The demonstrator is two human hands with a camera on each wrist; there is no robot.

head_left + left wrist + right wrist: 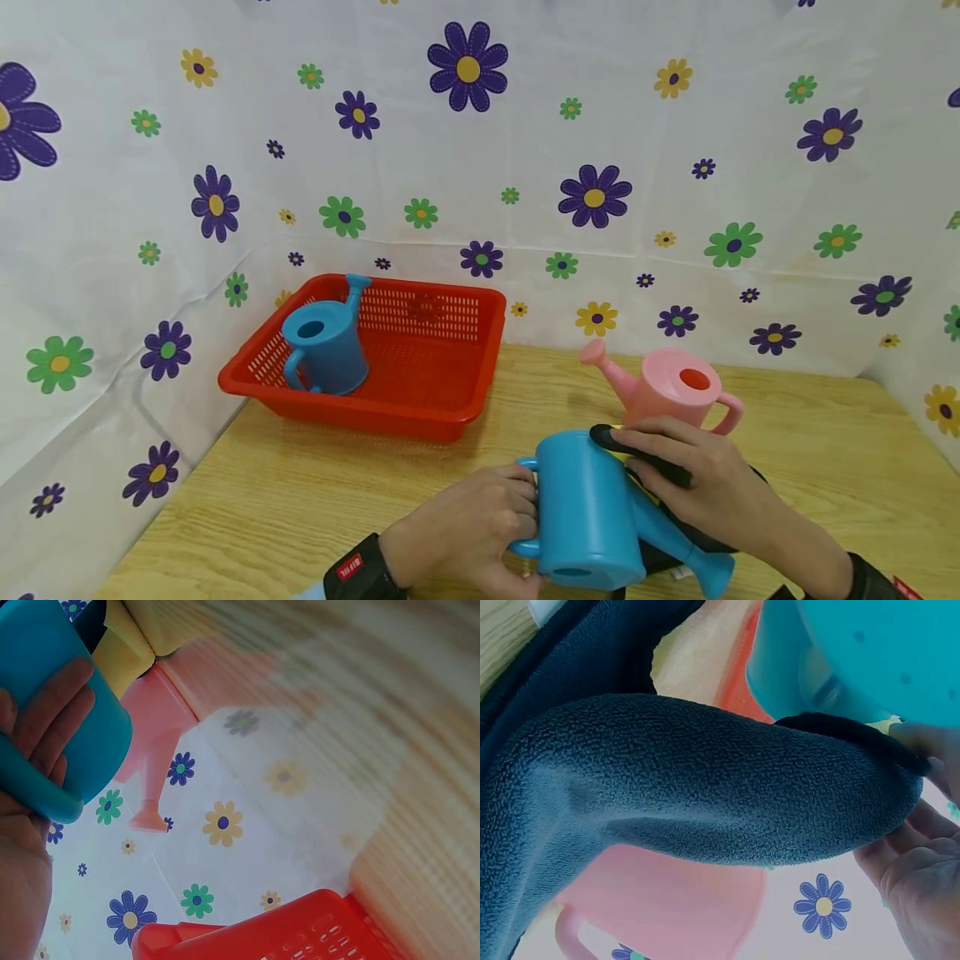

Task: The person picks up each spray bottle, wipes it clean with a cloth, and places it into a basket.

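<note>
One blue watering can (pixel 581 508), toward the surface (pixel 315 475)'s near edge; my left fingers (pixel 519 500) grip its handle (pixel 525 548). My right fingers (pixel 660 446) pinch dark cloth (pixel 705 780) against it.

A wood-grained tabletop (pixel 307 483) — on it, a red basket (pixel 360 418) and a pink watering can (pixel 666 396), upright.

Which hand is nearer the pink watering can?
Right hand, just in front of the pink watering can; left hand farther away, to the left, holding a blue watering can.
</note>
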